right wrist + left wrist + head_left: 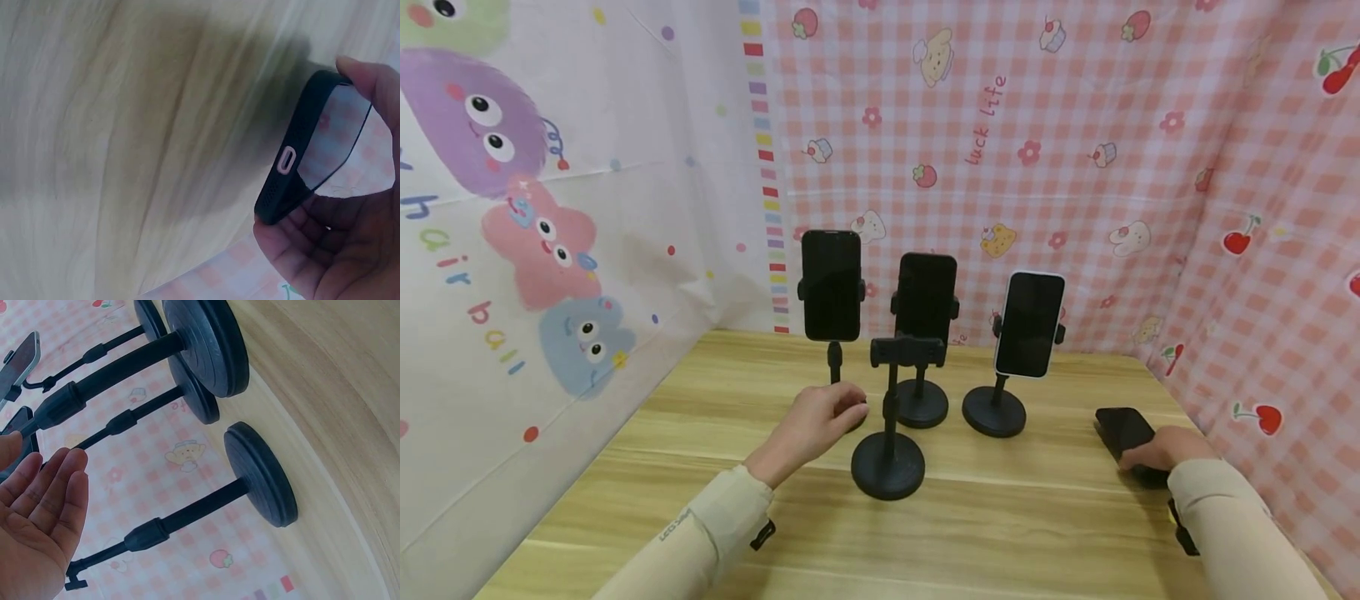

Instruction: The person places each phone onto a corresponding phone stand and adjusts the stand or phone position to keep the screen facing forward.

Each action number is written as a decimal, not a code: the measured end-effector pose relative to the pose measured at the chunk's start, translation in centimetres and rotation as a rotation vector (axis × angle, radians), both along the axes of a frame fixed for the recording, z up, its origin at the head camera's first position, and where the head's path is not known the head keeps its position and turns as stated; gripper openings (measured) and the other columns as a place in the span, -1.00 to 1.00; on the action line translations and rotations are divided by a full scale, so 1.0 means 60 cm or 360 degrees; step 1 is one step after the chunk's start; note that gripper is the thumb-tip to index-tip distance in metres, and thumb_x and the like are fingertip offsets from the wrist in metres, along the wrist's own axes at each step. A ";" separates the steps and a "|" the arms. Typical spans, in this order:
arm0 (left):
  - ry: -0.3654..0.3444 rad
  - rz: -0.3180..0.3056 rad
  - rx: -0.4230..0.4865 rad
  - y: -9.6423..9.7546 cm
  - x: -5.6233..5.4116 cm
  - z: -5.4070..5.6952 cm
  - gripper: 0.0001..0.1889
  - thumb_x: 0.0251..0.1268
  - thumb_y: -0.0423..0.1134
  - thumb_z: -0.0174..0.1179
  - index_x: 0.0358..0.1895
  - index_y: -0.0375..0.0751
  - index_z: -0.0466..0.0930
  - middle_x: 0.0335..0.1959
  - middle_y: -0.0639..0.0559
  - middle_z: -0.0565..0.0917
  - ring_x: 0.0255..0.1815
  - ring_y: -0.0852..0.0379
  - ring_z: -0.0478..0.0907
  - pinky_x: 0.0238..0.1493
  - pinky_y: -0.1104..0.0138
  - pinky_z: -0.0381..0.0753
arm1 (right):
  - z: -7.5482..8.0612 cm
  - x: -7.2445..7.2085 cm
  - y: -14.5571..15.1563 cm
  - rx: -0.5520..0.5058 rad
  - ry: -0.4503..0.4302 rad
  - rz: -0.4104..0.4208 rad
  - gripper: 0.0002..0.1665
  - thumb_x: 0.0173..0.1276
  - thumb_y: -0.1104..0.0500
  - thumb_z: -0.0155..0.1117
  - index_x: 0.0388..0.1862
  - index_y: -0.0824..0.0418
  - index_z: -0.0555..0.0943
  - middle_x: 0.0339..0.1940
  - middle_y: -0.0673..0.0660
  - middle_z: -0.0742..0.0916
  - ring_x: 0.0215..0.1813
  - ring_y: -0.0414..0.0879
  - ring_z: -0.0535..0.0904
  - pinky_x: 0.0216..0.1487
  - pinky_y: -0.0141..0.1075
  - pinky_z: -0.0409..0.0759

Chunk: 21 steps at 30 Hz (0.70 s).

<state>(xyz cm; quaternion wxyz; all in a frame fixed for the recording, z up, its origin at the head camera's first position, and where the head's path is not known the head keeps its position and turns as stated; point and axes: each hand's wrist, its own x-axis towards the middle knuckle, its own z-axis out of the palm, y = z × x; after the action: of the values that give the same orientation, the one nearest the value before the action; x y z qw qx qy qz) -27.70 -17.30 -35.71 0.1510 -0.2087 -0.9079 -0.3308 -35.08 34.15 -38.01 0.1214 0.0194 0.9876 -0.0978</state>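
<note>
My right hand (1171, 450) grips a black-cased phone (1126, 429) by its edges at the table's right side; whether it touches the table I cannot tell. In the right wrist view, thumb and fingers hold opposite sides of the phone (294, 150), its charging port facing the camera. My left hand (816, 425) holds nothing, its fingers loosely bent, close to the left of a black phone stand (888, 467) with an empty clamp. From the left wrist, the hand (44, 525) shows palm and fingers near that stand's pole (125, 365); contact is unclear.
Behind the empty stand, three black stands hold upright phones: a left phone (831, 286), a middle phone (927, 296) and a white-edged right phone (1030, 325). They stand on a wooden table (1000, 533). Patterned cloth (880, 100) hangs at the back and both sides.
</note>
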 end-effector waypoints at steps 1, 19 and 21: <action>-0.0001 -0.0002 0.0003 0.000 0.000 0.000 -0.82 0.43 -0.15 0.23 -0.07 -0.14 0.68 -0.27 0.12 0.71 -0.35 0.26 0.56 -0.23 0.29 0.61 | 0.002 0.000 -0.001 -0.0024 0.0017 -0.0003 -0.09 0.06 -0.27 0.37 -0.10 0.59 0.55 -0.21 0.49 0.61 -0.22 0.21 0.53 -0.09 0.06 0.54; 0.0025 0.0024 0.0087 -0.003 0.003 0.022 -0.74 0.43 -0.16 0.23 0.05 -0.22 0.64 -0.19 0.01 0.73 -0.30 0.18 0.61 -0.17 0.25 0.67 | 0.038 0.045 -0.060 -0.0301 0.0403 -0.0402 -0.08 0.18 -0.54 0.13 -0.58 0.36 0.50 -0.63 0.19 0.49 -0.54 0.04 0.45 -0.57 -0.18 0.40; 0.0049 0.0020 0.0086 -0.004 0.002 0.024 -0.73 0.44 -0.16 0.22 0.06 -0.23 0.63 -0.17 0.00 0.73 -0.29 0.17 0.62 -0.17 0.25 0.67 | 0.038 0.056 -0.070 -0.0320 0.0458 -0.0453 -0.15 0.17 -0.54 0.15 -0.66 0.24 0.41 -0.69 0.10 0.41 -0.59 -0.01 0.38 -0.60 -0.22 0.33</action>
<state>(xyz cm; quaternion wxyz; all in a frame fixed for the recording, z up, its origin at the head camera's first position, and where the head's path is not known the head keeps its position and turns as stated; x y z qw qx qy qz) -27.60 -17.54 -34.24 0.1727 -0.2038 -0.8975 -0.3510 -31.71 29.94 -35.71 -0.0344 0.1321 0.9673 -0.2136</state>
